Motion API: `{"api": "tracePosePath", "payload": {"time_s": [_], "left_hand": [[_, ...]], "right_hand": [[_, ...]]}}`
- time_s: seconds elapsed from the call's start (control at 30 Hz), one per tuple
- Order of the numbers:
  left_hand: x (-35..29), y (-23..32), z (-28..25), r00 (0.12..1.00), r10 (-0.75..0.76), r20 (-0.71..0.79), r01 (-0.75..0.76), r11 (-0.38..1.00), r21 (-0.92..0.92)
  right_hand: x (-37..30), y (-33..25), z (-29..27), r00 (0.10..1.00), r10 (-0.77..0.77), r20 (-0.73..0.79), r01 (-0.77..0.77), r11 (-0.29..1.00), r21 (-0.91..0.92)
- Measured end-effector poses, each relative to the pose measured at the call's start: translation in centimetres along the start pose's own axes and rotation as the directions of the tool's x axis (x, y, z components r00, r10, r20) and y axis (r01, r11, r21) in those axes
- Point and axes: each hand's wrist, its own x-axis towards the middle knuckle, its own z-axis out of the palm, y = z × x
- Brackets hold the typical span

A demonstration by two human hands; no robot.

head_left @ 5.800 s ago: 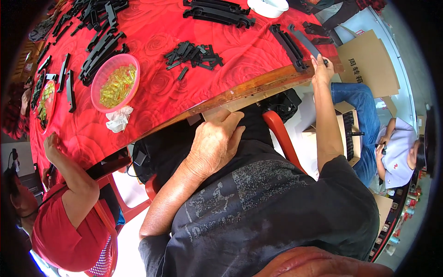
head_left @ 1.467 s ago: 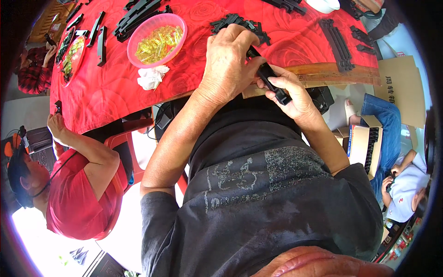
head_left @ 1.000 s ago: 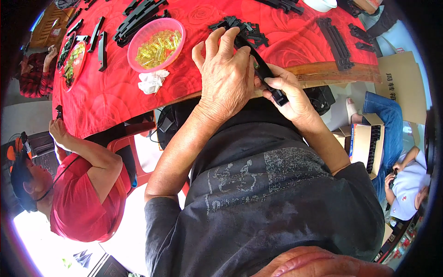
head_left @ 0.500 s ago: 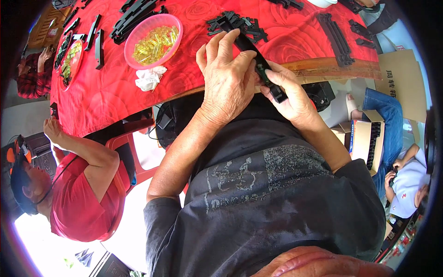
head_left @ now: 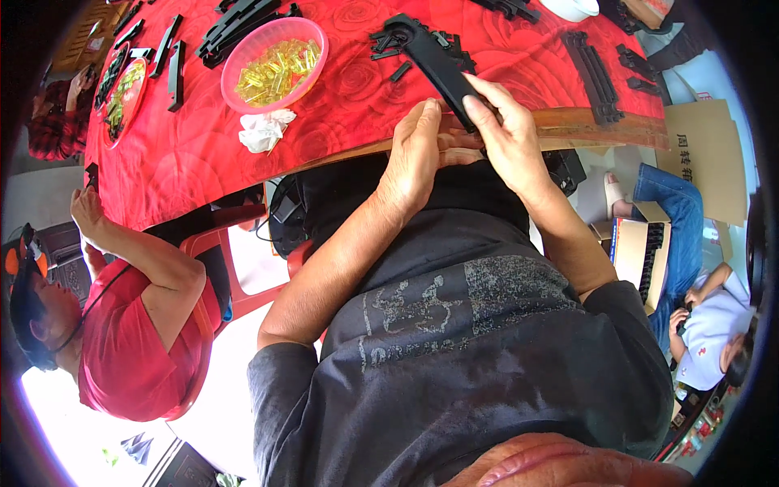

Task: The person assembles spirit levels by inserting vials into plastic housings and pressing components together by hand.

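A long black plastic part [head_left: 432,61] with a rounded, wider far end slants over the near table edge. My right hand [head_left: 510,140] grips its lower half, thumb and fingers closed on its right side. My left hand [head_left: 412,154] is closed at its near end, the fingers reaching beneath it and partly hidden. Beyond the part lies a pile of small black plastic pieces [head_left: 389,46], with one loose piece [head_left: 400,71] apart from the others. To the left stands a pink bowl [head_left: 230,91] of small clear yellow tubes [head_left: 276,73].
Crumpled white tissue [head_left: 264,131] lies near the edge of the red-covered table [head_left: 203,174]. Long black parts [head_left: 243,28] are stacked behind the bowl; more black parts [head_left: 592,77] lie at right. A co-worker in red [head_left: 146,333] sits left. An open carton [head_left: 637,252] stands right.
The black part has turned over to show its smooth outer face. My left hand has moved from its upper side to its near end; my right hand has shifted slightly up.
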Motion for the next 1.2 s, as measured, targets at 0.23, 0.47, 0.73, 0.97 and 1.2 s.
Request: {"api": "tracePosePath", "payload": {"time_s": [0.23, 0.47, 0.73, 0.97, 1.2], "left_hand": [[0.6, -0.2, -0.2, 0.998, 0.064, -0.007, -0.064, 0.997, -0.048], [-0.3, 1.8, -0.3, 0.983, 0.180, -0.044, -0.170, 0.971, 0.166], [1.0, 4.3, -0.5, 0.762, 0.643, 0.081, -0.411, 0.383, 0.827], [2.2, 4.3, -1.3, 0.749, 0.637, 0.181, -0.421, 0.246, 0.873], [2.2, 4.8, -1.8, 0.744, 0.556, 0.370, -0.465, 0.034, 0.885]], "right_hand": [[1.3, -0.4, 0.0, 0.987, -0.159, 0.030, 0.162, 0.966, -0.201], [1.0, 1.7, -2.1, 0.832, 0.487, 0.265, -0.506, 0.471, 0.722], [-0.5, 1.8, -1.1, 0.714, 0.571, 0.404, -0.610, 0.224, 0.760], [-1.1, 1.1, -0.3, 0.737, 0.540, 0.406, -0.593, 0.227, 0.773], [-1.1, 1.3, -1.3, 0.725, 0.580, 0.371, -0.643, 0.377, 0.667]]}}
